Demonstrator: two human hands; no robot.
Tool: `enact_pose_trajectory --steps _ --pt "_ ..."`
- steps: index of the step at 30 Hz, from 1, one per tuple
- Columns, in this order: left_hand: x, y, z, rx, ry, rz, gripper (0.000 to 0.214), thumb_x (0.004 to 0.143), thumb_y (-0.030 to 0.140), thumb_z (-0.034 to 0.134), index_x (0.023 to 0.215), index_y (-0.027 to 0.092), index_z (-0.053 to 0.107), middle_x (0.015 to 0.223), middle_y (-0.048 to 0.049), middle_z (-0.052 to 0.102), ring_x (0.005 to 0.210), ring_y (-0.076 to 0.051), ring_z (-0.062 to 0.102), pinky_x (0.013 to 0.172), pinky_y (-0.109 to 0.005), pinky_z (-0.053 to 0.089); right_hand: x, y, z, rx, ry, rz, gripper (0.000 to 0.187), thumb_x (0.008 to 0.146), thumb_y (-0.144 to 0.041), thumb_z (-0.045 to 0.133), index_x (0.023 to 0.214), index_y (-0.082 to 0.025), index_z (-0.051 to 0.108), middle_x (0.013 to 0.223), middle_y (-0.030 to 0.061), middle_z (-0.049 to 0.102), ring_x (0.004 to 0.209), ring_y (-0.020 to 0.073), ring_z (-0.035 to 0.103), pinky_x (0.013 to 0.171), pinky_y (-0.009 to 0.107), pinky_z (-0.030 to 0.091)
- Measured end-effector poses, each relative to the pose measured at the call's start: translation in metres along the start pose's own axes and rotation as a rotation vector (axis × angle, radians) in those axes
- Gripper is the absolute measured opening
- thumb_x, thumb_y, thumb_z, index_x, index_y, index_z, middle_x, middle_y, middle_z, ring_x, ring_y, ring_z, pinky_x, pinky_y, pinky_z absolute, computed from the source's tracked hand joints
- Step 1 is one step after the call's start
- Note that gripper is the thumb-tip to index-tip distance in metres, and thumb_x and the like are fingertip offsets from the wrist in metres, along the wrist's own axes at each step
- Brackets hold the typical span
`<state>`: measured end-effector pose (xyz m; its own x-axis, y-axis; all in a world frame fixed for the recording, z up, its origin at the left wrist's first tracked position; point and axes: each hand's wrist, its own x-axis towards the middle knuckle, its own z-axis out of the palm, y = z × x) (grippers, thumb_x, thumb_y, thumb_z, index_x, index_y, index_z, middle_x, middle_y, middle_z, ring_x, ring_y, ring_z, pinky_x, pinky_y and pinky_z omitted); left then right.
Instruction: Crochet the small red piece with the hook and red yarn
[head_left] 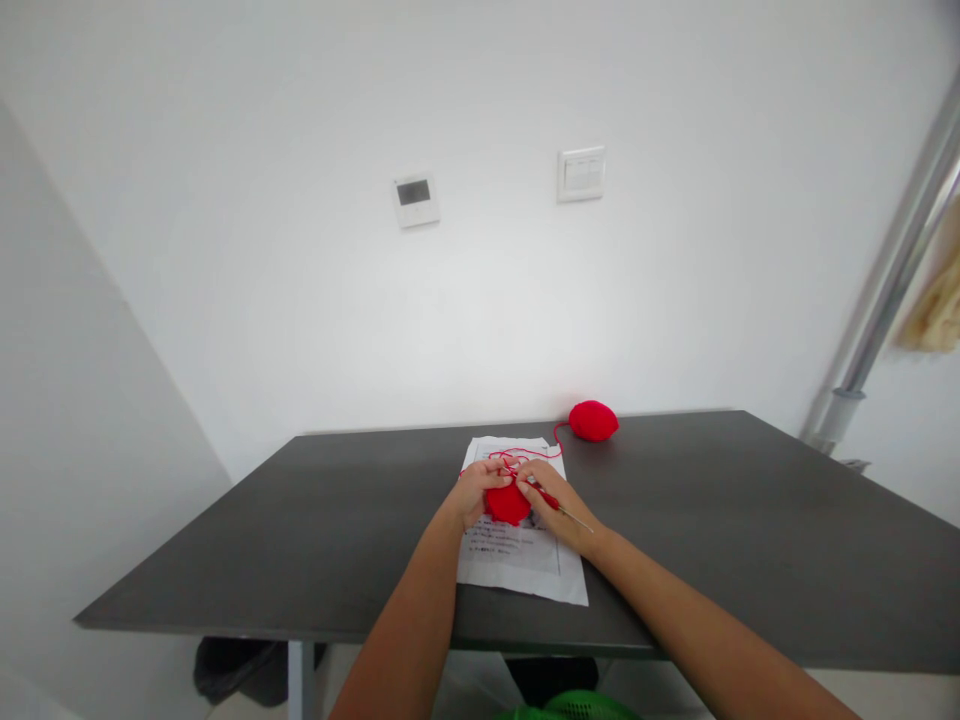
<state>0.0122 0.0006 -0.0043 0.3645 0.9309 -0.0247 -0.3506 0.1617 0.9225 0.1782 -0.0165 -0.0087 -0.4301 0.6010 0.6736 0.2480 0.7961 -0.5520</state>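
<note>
Where the two forearms meet over the middle of the dark table [300, 520], a small red crocheted piece [508, 505] is held just above a printed paper sheet [525, 572]. The piece is pinched at its left edge by the left hand [474, 492], whose fingers are closed on it. The right hand [559, 498] is closed around a crochet hook [576, 519], gripped at its red part. The thin metal end is seen projecting to the right and nearer side past the wrist, and the hook's tip is hidden among yarn and fingers.

A loose red strand [558, 441] is looped over the far end of the sheet and is led right to a yarn ball [593, 421]. The ball rests on the table just beyond the sheet's far right corner, apart from both hands.

The crocheted piece is judged light, soft and limp, readily folded or stretched, and not fragile. It is best taken by its edge between thumb and fingertips, so that the stitches are not pulled open. The strand is judged to slide easily and to snag on fingers. The hook is judged stiff, thin and smooth, and best held along its thicker part.

On the far wall a display panel [415, 199] and a light switch [581, 173] are mounted, and a metal pole [892, 290] is seen at the right.
</note>
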Motion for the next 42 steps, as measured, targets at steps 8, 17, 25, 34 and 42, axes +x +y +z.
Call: enact_pose_trajectory --steps 8,17,25,34,42 --pt "0.008 -0.009 0.004 0.125 0.151 0.128 0.049 0.053 0.018 0.074 0.101 0.014 0.063 0.083 -0.0069 0.067 0.077 -0.019 0.060 0.071 -0.029 0.043 0.000 0.005 0.002 -0.070 0.009 -0.017 0.013 0.091 -0.026 0.035 0.090 -0.022 0.048 0.091 0.0063 0.055 0.087 0.0203 0.051 0.081 0.037 0.043" --pt "0.002 -0.004 0.011 -0.035 0.028 0.081 0.040 0.055 0.017 0.072 0.094 0.011 0.066 0.088 -0.0095 0.067 0.078 -0.017 0.060 0.072 -0.027 0.044 -0.001 -0.001 0.007 -0.111 0.011 -0.096 0.009 0.089 -0.023 0.039 0.091 -0.021 0.047 0.103 0.0093 0.052 0.102 0.0224 0.047 0.089 0.041 0.040" --pt "-0.004 0.004 0.000 0.013 -0.103 -0.014 0.036 0.055 0.014 0.073 0.090 0.009 0.067 0.078 -0.0094 0.067 0.072 -0.016 0.060 0.071 -0.026 0.041 0.001 -0.002 -0.002 0.145 -0.017 0.085 0.018 0.090 -0.032 0.038 0.086 -0.021 0.052 0.096 0.0057 0.058 0.093 0.0189 0.054 0.085 0.035 0.043" --pt "-0.006 0.005 -0.006 0.058 -0.084 -0.056 0.044 0.056 0.014 0.073 0.099 0.011 0.066 0.077 -0.0084 0.068 0.060 -0.012 0.057 0.061 -0.023 0.038 0.007 0.006 -0.016 0.359 -0.007 0.251 0.024 0.082 -0.040 0.053 0.082 -0.019 0.065 0.083 0.0044 0.066 0.086 0.0207 0.060 0.081 0.035 0.046" --pt "-0.004 0.003 0.000 0.106 -0.017 -0.027 0.049 0.054 0.016 0.075 0.102 0.013 0.065 0.076 -0.0074 0.068 0.064 -0.013 0.058 0.063 -0.024 0.039 0.005 0.006 -0.013 0.386 0.001 0.261 0.020 0.078 -0.037 0.059 0.085 -0.019 0.066 0.090 0.0055 0.068 0.088 0.0209 0.062 0.081 0.036 0.047"
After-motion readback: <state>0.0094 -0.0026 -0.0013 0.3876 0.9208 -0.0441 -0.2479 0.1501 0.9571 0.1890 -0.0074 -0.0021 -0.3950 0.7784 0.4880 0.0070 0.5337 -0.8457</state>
